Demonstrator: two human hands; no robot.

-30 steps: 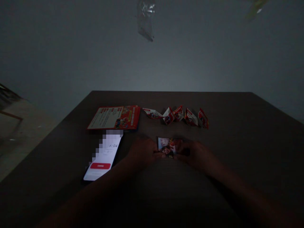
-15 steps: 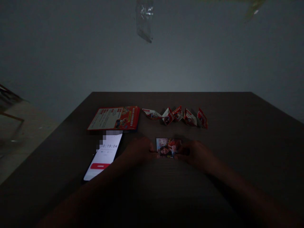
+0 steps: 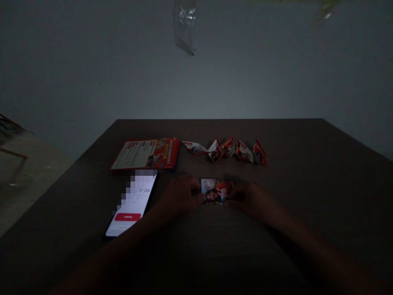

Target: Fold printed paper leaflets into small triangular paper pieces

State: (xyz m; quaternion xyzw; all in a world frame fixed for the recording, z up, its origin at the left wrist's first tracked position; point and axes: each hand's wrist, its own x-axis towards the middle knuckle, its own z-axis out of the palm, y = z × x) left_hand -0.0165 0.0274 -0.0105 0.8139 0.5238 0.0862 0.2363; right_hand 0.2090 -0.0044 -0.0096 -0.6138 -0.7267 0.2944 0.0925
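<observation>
A small glossy picture card [image 3: 213, 190] with a colourful print of people lies low over the dark table, between my two hands. My left hand [image 3: 182, 194] is curled at its left edge, thumb and fingertips closed against it. From the other side, my right hand [image 3: 250, 198] pinches the right edge, its fingers covering that corner. Dim light leaves the fingertips hard to make out. Beyond the card, several crumpled red-and-white wrappers [image 3: 245, 151] stand in a row.
A lit phone [image 3: 132, 205] showing a timer lies beside my left forearm, which overlaps its lower corner. Behind it rests a red-and-white printed booklet or flat box [image 3: 144, 153]. The table [image 3: 307, 164] meets a pale wall, where a clear plastic piece [image 3: 184, 28] hangs.
The view has shifted slightly, so things sit a little further left. My left thumb and index finger show a wider gap behind their tips. The card stays between both hands.
</observation>
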